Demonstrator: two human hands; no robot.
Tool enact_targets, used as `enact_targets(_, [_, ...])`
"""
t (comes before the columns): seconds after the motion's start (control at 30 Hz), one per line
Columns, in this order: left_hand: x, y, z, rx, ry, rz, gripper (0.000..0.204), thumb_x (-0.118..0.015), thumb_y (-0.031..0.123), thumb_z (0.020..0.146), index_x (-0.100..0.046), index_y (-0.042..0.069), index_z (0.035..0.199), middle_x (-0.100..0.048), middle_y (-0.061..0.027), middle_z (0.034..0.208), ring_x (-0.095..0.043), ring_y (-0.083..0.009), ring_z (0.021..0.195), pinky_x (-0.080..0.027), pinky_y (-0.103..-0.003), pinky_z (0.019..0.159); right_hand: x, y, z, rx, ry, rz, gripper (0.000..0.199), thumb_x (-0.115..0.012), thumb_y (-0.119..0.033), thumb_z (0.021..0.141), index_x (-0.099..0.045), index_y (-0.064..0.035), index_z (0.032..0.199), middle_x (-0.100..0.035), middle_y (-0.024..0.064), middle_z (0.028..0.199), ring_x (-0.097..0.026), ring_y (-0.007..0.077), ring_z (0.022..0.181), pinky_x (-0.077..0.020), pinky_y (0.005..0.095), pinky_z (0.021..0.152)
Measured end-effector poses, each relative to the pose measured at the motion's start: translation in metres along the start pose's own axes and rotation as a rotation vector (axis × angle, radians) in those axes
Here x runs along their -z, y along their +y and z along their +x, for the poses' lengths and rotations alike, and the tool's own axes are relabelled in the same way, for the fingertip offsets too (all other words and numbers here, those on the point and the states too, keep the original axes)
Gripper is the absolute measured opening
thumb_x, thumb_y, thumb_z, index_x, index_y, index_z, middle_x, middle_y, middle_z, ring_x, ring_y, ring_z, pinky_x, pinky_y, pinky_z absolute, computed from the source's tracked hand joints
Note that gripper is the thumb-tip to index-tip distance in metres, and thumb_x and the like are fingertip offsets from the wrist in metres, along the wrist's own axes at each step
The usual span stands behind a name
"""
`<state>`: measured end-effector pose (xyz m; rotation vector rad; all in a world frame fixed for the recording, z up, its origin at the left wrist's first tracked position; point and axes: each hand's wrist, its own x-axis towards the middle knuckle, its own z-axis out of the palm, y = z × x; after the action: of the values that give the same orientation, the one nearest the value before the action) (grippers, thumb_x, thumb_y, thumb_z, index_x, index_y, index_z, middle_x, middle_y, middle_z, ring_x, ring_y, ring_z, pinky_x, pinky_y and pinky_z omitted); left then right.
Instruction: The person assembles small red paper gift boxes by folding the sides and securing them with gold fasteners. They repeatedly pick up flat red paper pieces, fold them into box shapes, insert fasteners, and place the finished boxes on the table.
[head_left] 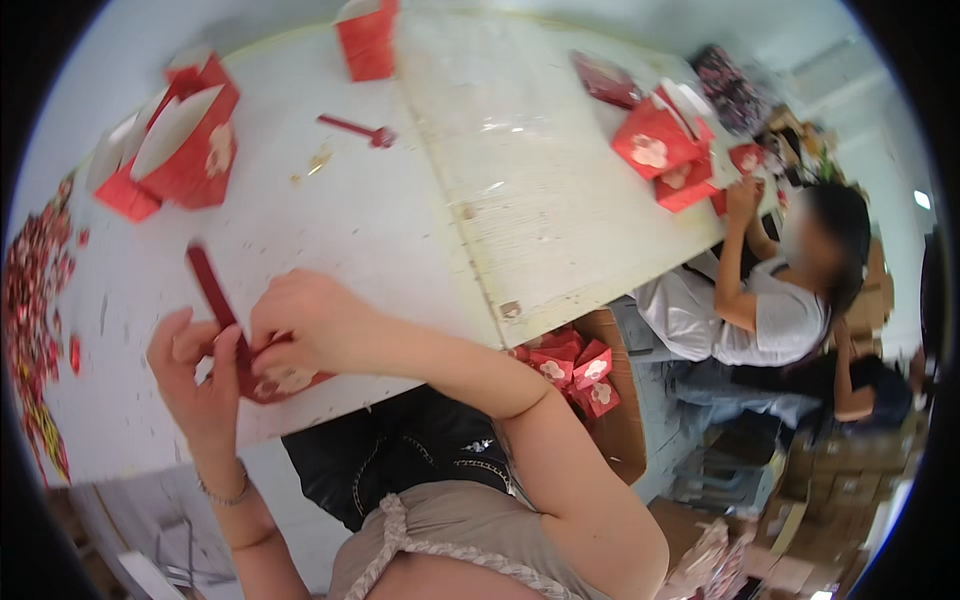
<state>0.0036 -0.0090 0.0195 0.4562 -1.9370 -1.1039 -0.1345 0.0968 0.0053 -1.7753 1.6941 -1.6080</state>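
While both hands (250, 350) pinch it, red paper bag (275, 380) beneath right grip (300, 320)

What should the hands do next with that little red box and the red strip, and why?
Probably press the red strip down onto the small red box. The left hand and right hand both pinch the box at the table's edge, and the strip sticks up loose from it, so it looks unfinished.
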Motion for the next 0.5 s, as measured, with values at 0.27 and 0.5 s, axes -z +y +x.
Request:
enact_targets(0.27, [-0.007,0.034,0.059,-0.324,-0.694,0.406,0.032,-0.056,-0.012,0.067,-0.066,0.000,0.095,-0.058,-0.0090,0.084,-0.055,-0.0224,0.072,-0.045,-0.030,0.060,0.007,0.001,-0.014,0.059,0.027,-0.002,0.021,-0.077,-0.018,0.060,-0.059,-0.0096,0.065,-0.060,0.0021,0.066,-0.057,0.0240,0.071,-0.0443,0.0358,0.067])
enact_targets(0.5, [0.016,0.011,0.029,0.100,-0.582,0.173,0.022,-0.052,-0.011,0.076,-0.066,-0.003,0.091,-0.064,-0.0097,0.077,-0.061,-0.0159,0.071,-0.048,-0.025,0.064,0.009,0.000,-0.017,0.142,0.084,-0.107,0.017,-0.074,-0.019,0.064,-0.062,-0.0115,0.073,-0.059,0.0029,0.073,-0.055,0.0230,0.075,-0.0420,0.0352,0.072])
